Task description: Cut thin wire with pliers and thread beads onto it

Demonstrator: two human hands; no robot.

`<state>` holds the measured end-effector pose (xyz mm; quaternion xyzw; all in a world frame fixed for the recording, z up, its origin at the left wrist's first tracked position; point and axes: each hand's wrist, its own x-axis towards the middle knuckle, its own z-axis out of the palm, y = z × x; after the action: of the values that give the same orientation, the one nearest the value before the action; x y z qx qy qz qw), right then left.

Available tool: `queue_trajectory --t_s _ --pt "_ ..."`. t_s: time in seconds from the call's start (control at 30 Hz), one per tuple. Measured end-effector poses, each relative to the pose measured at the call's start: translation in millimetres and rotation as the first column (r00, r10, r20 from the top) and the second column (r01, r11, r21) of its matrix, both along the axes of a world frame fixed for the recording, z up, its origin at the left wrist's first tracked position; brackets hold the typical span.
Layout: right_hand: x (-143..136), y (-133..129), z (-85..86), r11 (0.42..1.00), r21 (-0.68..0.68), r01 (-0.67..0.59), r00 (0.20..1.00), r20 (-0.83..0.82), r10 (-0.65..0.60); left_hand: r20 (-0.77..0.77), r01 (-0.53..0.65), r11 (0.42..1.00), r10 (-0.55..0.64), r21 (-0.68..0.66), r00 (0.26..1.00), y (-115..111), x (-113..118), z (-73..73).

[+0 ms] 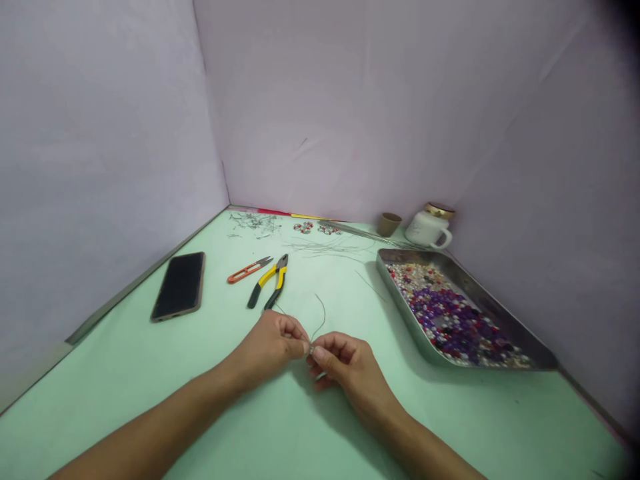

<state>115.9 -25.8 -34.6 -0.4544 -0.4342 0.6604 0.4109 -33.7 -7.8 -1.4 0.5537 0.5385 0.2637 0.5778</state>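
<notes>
My left hand [280, 341] and my right hand [343, 360] meet over the green tabletop, thumbs and fingers pinched close together. Between the fingertips is a thin wire [324, 313], its free end curving up and away from me. Something small and pale, perhaps a bead, shows where the fingertips meet, but the fingers mostly hide it. Just beyond my left hand lie yellow-and-black pliers [271, 281] with their handles apart. Orange thread snips [250, 269] rest beside them on the left.
A metal tray [415, 327] of mixed beads [450, 320] stands on the right. At the left lies a phone [179, 287]. Toward the back are loose wires [330, 249], wire scraps [255, 222], beaded pieces [303, 228], a brown cup [389, 225] and a white lidded mug [427, 228].
</notes>
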Motion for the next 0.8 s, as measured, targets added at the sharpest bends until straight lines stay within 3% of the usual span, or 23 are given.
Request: queue_trajectory --t_s 0.47,0.67,0.8 --pt "-3.3 1.6 -0.8 0.993 -0.111 0.041 0.998 -0.046 -0.046 -0.057 0.051 0.998 -0.049 0.046 0.997 2.4 0.2 -1.5" --pt "-2.3 0.6 -1.9 0.994 -0.106 0.018 0.997 -0.072 -0.026 -0.085 0.066 0.996 -0.061 0.055 0.995 2.4 -0.1 -1.6" --pt "0.8 3.4 -0.6 0.999 -0.041 0.017 1.0 0.013 -0.016 -0.091 0.076 0.996 -0.071 0.048 0.993 1.5 0.8 -1.6"
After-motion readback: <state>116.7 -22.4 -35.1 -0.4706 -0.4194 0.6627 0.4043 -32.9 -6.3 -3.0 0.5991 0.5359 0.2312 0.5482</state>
